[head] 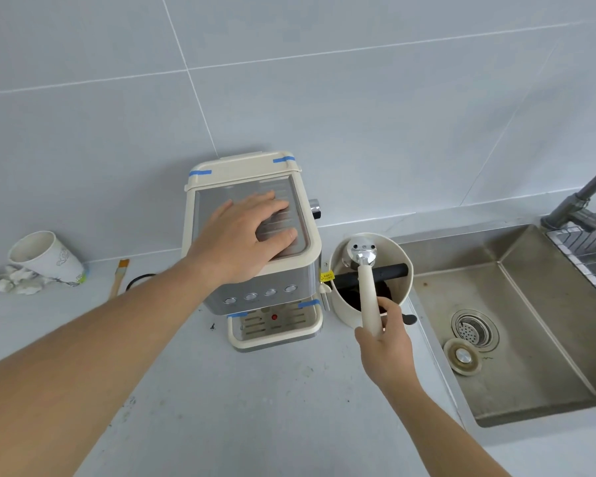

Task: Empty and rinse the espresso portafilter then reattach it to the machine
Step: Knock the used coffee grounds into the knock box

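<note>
A cream and steel espresso machine (283,306) stands on the counter against the tiled wall. My left hand (245,235) lies flat on its top, fingers spread. My right hand (386,342) grips the cream handle of the portafilter (365,270). The portafilter's metal head is turned face down over a cream knock box (344,311), resting on or just above its black bar. Dark coffee grounds lie inside the knock box. A steel sink (530,380) sits to the right of the knock box, with a grey tap (578,197) at its far right corner.
A paper cup (45,256) lies tipped among crumpled tissues at the left. A small brush (119,277) and a black cable lie beside the machine. The sink holds a loose drain plug (461,356) near the strainer (473,330). A wire rack (589,249) sits at the sink's right.
</note>
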The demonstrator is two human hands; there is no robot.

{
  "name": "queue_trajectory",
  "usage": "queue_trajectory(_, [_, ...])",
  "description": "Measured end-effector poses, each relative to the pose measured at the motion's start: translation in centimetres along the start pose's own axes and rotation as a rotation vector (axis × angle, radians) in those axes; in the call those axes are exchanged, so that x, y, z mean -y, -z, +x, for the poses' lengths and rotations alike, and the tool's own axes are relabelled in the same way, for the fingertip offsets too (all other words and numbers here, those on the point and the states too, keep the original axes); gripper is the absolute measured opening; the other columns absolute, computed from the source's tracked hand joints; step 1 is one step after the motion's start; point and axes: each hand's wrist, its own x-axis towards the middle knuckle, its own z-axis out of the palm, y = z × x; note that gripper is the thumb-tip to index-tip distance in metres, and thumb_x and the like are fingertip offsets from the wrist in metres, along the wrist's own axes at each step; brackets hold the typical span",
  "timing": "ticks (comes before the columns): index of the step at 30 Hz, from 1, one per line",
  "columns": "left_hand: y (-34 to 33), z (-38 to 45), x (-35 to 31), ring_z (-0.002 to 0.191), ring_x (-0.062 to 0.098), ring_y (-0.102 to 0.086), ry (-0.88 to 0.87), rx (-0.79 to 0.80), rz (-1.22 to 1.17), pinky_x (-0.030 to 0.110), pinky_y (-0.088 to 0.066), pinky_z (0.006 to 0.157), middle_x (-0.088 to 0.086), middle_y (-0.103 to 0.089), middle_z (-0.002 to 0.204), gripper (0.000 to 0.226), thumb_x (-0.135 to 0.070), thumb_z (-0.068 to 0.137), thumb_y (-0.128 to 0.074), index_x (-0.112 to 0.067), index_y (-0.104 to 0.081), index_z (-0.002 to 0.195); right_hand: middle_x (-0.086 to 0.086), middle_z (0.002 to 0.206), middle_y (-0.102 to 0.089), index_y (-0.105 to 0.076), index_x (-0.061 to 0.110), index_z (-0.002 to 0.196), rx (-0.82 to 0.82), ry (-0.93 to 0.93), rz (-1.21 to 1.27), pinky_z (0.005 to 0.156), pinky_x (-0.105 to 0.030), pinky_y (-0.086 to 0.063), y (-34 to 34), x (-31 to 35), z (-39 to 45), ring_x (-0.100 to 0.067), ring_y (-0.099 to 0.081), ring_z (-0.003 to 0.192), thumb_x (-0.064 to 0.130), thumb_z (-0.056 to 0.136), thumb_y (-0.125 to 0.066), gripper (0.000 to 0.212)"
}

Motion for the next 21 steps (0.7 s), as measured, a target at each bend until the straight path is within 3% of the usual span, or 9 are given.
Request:
queue_trajectory(5, [-0.04, 0.00, 0.12, 0.145, 0.008, -0.026, -0.006, -0.002, 0.003, 0.042, -0.013, 0.120, -0.010, -0.032, 0.158, 0.057, -0.061, 0.090, -0.042, -0.038, -0.042, 0.142, -0.003, 0.088, -0.055, -0.038, 0.024, 0.135, 0.021, -0.004, -0.090, 0.045, -0.024, -0.043, 0.05, -0.29, 0.71, -0.017, -0.053, 0.061, 0.010, 0.092, -0.056, 0.049])
queue_trajectory(12, [-0.03, -0.07, 0.03, 0.145, 0.007, -0.026, -0.005, -0.010, 0.001, 0.042, -0.012, 0.121, -0.010, -0.032, 0.158, 0.056, -0.061, 0.090, -0.042, -0.038, -0.043, 0.142, -0.005, 0.089, -0.056, -0.043, 0.025, 0.132, 0.003, 0.034, -0.014, 0.042, -0.017, -0.042, 0.49, -0.11, 0.38, -0.018, -0.054, 0.061, 0.025, 0.096, -0.055, 0.038])
queue_trajectory(21, [0.06, -0.10, -0.08, 0.144, 0.008, -0.026, 0.002, -0.010, -0.005, 0.039, -0.010, 0.121, -0.011, -0.032, 0.158, 0.055, -0.059, 0.091, -0.044, -0.038, -0.043, 0.142, -0.002, 0.077, -0.052, -0.049, 0.018, 0.115, 0.024, 0.039, -0.070, 0.043, -0.022, -0.039, -0.12, -0.35, 0.88, -0.014, -0.046, 0.058, 0.029, 0.100, -0.048, 0.019])
